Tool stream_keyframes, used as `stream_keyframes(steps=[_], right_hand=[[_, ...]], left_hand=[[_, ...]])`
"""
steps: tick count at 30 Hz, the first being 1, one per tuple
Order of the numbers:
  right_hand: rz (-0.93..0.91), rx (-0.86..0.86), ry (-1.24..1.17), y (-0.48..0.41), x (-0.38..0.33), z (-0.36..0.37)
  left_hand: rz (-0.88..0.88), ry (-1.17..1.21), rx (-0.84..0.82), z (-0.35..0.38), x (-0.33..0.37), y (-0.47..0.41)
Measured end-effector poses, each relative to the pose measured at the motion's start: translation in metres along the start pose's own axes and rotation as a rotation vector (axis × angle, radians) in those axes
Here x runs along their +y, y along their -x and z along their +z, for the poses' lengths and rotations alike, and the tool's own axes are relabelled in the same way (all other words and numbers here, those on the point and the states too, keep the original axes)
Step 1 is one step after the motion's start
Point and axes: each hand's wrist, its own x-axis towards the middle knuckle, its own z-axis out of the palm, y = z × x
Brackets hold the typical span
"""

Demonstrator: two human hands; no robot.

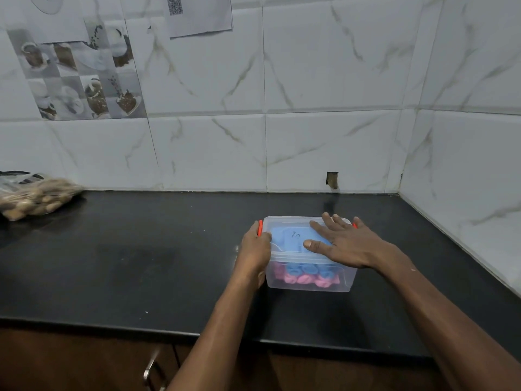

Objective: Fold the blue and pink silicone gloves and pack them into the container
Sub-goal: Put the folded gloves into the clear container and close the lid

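Now: left hand [255, 248] fingers grip container [307, 280] | right hand [342, 245] fingers spread on lid [284, 235] | bag [33, 197] far left

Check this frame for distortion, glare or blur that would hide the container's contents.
Head view: wide-angle bending curves the countertop edge and wall tiles; soft overall, no harsh glare. The container wall stays clear enough to show blue and pink gloves; the right hand covers part of the lid.
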Motion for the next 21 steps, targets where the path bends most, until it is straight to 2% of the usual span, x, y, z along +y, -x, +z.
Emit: stream_keyframes(steps=[2,5,7,8,11,13,16,21], right_hand=[[0.0,0.094,-0.029,0.006,-0.003,0.002],[0.036,0.472,-0.232,0.025,-0.012,0.008],[0.103,0.682,-0.399,0.041,-0.01,0.018],[0.123,0.711,-0.455,0.05,-0.006,0.024],[0.124,0.612,-0.547,0.069,0.005,0.048],[0.095,0.567,-0.548,0.07,0.007,0.059],[0.075,0.602,-0.561,0.059,0.008,0.061],[0.099,0.576,-0.559,0.029,0.019,0.052]], left_hand=[[0.045,-0.093,0.038,0.002,-0.004,-0.003],[0.299,-0.251,0.151,-0.001,-0.002,0.004],[0.485,-0.355,0.135,-0.008,-0.004,0.014],[0.536,-0.441,0.092,-0.013,-0.008,0.019],[0.609,-0.625,-0.044,-0.026,-0.03,0.032],[0.64,-0.606,-0.038,-0.025,-0.04,0.032],[0.627,-0.548,0.013,-0.018,-0.039,0.024],[0.661,-0.54,0.007,-0.008,-0.035,-0.007]])
